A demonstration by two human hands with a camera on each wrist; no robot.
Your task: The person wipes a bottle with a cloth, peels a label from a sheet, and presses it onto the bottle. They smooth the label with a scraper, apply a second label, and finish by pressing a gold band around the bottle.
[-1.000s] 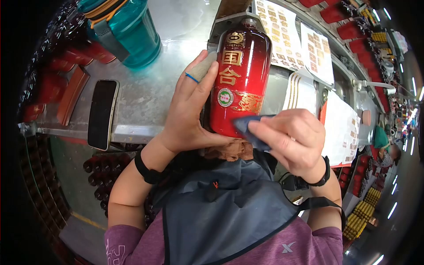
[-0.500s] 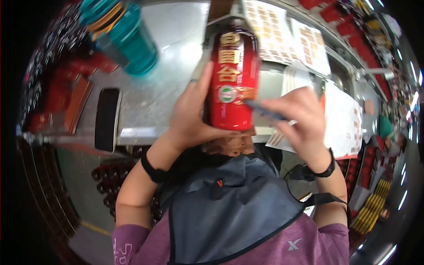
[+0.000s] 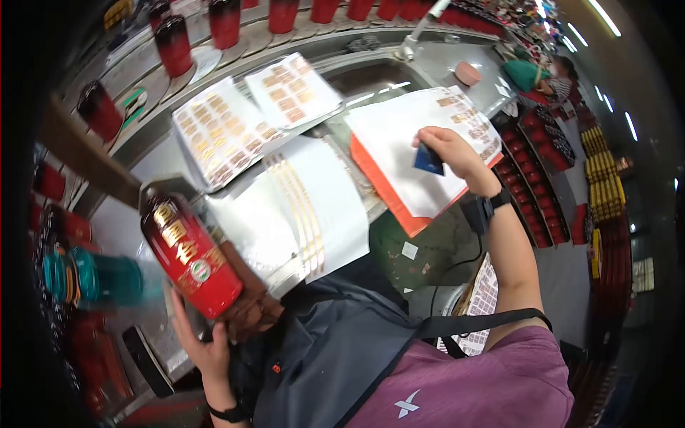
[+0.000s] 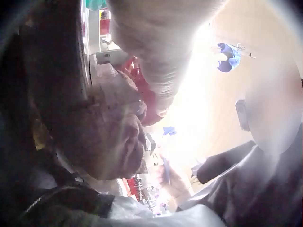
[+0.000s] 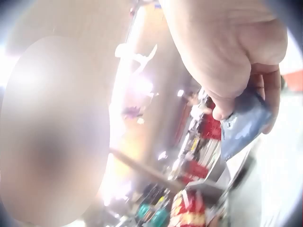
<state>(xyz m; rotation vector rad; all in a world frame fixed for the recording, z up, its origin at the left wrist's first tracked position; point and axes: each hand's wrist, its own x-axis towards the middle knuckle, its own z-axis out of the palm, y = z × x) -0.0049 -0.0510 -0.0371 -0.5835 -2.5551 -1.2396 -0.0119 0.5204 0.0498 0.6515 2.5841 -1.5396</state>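
A red bottle [image 3: 193, 253] with gold lettering and a round green-white label lies tilted on a brown padded rest [image 3: 250, 314] at the table's edge. Beside its base is my left hand [image 3: 203, 349], fingers spread and extended; whether they touch the glass is unclear. My right hand [image 3: 457, 157] is away from the bottle, above a white sheet [image 3: 399, 135], pinching a dark blue piece [image 3: 428, 160]. In the right wrist view the blue piece [image 5: 246, 123] sits between thumb and fingers of the right hand [image 5: 227, 52]. The left wrist view is hazy, with the red bottle [image 4: 149, 101] partly hidden.
Trays of gold stickers [image 3: 221, 128] and a sheet with gold strips [image 3: 328, 200] lie beyond the bottle. A teal jug [image 3: 107, 277] and a phone [image 3: 148, 360] are at the left. Red bottles [image 3: 171, 46] line the back; a wooden bar [image 3: 89, 157] stands near the bottle's neck.
The head view has swung to the right. My right hand has left the bottle's front and moved over the white sheet with the blue piece. The left hand has shifted lower, towards the bottle's base.
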